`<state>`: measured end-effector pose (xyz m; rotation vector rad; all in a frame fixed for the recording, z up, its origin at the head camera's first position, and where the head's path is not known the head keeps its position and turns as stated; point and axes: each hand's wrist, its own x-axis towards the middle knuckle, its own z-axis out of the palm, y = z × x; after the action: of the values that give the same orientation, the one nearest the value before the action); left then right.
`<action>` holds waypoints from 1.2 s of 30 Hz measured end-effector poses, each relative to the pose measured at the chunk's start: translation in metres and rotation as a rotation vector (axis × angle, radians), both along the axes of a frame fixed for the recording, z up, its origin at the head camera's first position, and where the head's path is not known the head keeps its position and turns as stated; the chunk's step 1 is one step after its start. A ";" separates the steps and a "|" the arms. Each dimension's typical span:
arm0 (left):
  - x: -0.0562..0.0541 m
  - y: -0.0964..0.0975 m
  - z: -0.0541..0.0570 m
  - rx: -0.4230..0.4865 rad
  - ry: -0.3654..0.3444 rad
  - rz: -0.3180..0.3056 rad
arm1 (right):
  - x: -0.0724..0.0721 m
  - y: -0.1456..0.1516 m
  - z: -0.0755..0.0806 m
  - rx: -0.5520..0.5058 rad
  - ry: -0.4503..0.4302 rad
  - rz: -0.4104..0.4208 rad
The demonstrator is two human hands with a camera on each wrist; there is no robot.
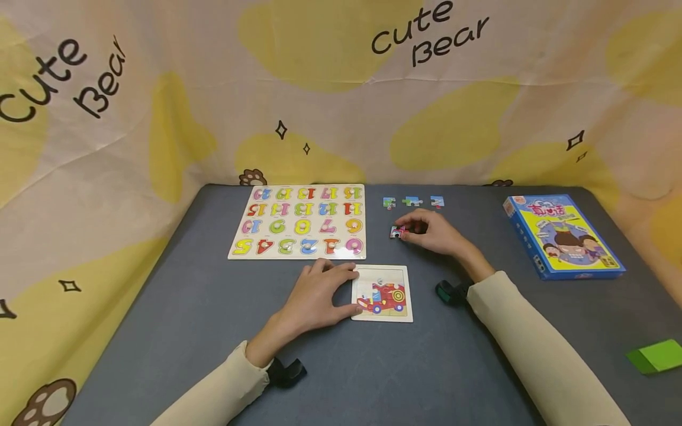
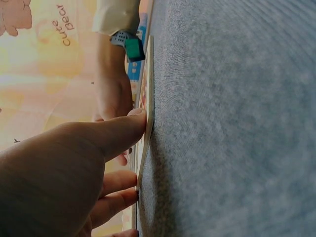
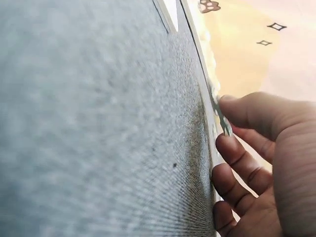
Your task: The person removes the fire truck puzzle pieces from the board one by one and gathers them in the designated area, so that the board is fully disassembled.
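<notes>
A small jigsaw puzzle tray (image 1: 380, 320) with a red car picture lies flat on the table. My left hand (image 1: 321, 296) rests at its left side, the thumb on the lower corner and the forefinger by the upper one. In the left wrist view, the left thumb (image 2: 123, 133) presses on the tray's edge. My right hand (image 1: 434, 232) pinches a puzzle piece (image 1: 396, 232) between thumb and fingers, beyond the tray and to its right. The right wrist view has this piece (image 3: 225, 124) edge-on at the fingertips. Past the right hand, several loose puzzle pieces (image 1: 412, 201) lie in a row.
Left of the loose pieces lies a number board (image 1: 298, 257) with colourful numerals. A blue and yellow game box (image 1: 567, 236) sits at the right, and a green block (image 1: 656, 356) near the right edge. A patterned curtain (image 1: 330, 106) hangs behind the grey table (image 1: 213, 296).
</notes>
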<state>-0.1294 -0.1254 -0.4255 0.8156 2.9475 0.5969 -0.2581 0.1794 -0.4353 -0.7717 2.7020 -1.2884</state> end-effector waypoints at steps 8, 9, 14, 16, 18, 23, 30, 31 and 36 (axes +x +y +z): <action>-0.002 -0.001 -0.001 -0.007 0.006 -0.010 | -0.008 -0.002 -0.001 0.081 0.051 -0.012; -0.002 0.000 -0.001 -0.007 0.007 -0.010 | -0.008 -0.003 -0.001 0.090 0.056 -0.012; -0.002 0.000 -0.001 0.001 0.007 -0.011 | -0.013 -0.006 -0.002 0.115 0.073 -0.027; -0.002 0.000 -0.001 -0.001 0.003 -0.008 | -0.016 -0.008 -0.002 0.117 0.076 -0.031; -0.002 0.000 -0.001 -0.006 -0.001 -0.005 | -0.018 -0.008 -0.004 0.117 0.077 -0.034; -0.001 -0.001 0.002 -0.005 -0.008 -0.002 | -0.019 -0.008 -0.006 0.076 0.053 -0.041; 0.000 0.000 0.003 -0.011 -0.006 -0.011 | -0.016 -0.007 -0.006 0.081 0.056 -0.103; 0.000 0.000 0.003 -0.013 -0.004 -0.011 | -0.016 -0.007 -0.006 0.087 0.059 -0.113; -0.001 0.000 0.003 -0.023 0.003 -0.011 | -0.019 -0.011 -0.007 0.105 0.055 -0.146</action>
<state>-0.1303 -0.1256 -0.4228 0.8313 2.9446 0.5613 -0.2771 0.1685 -0.4423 -0.6180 2.8910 -1.1560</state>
